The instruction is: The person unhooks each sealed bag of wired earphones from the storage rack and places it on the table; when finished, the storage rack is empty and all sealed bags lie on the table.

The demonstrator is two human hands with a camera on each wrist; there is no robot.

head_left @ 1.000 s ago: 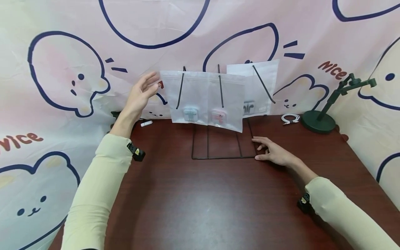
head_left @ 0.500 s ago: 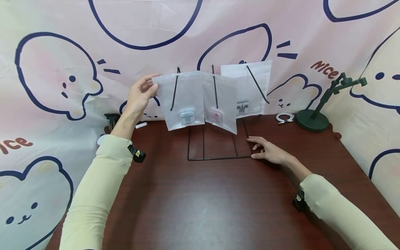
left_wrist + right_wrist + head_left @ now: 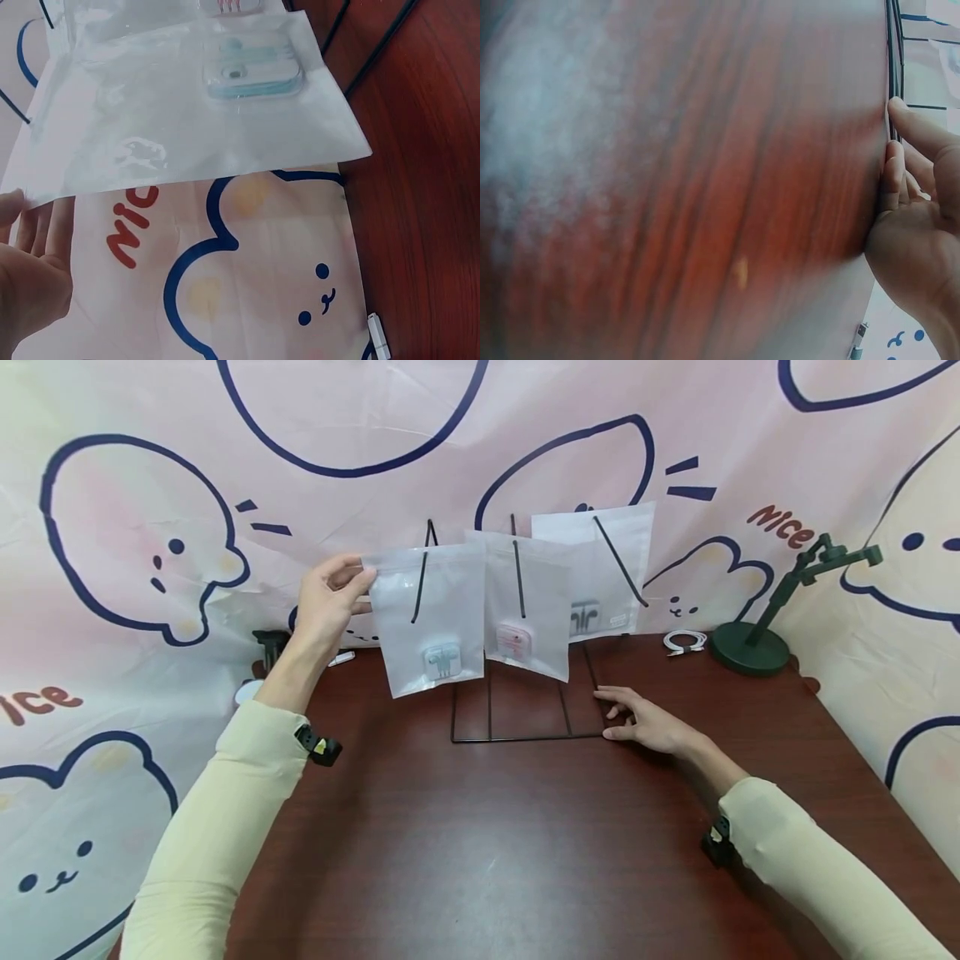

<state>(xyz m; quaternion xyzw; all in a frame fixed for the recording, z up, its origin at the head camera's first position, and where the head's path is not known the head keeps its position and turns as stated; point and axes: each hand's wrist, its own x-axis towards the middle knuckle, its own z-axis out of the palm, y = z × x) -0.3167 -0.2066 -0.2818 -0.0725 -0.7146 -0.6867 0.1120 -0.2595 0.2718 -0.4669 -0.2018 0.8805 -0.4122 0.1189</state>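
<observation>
My left hand point(image 3: 330, 597) pinches the upper left corner of a frosted zip bag point(image 3: 397, 618) between thumb and fingers. Inside that bag is a clear case of pale blue earphones point(image 3: 442, 661). The bag hangs on the left hook point(image 3: 420, 585) of a black wire rack point(image 3: 525, 738). A second zip bag point(image 3: 536, 585), with pink-red earphones point(image 3: 513, 643), hangs on the middle hook. Behind it on the right hook is a third bag point(image 3: 628, 560) with black earphones point(image 3: 585, 617). My right hand point(image 3: 648, 720) holds the rack's base at its front right corner, thumb and forefinger on the wire.
A green stand point(image 3: 753, 647) with a jointed arm is at the back right, beside a coiled white cable point(image 3: 684, 643). A small white stick point(image 3: 342, 657) lies at the back left. A printed cloth point(image 3: 360, 410) backs the brown table point(image 3: 480, 852).
My left hand has reached the left bag and taken its corner. It has drawn that bag forward and down, apart from the middle bag. The right hand stays on the rack.
</observation>
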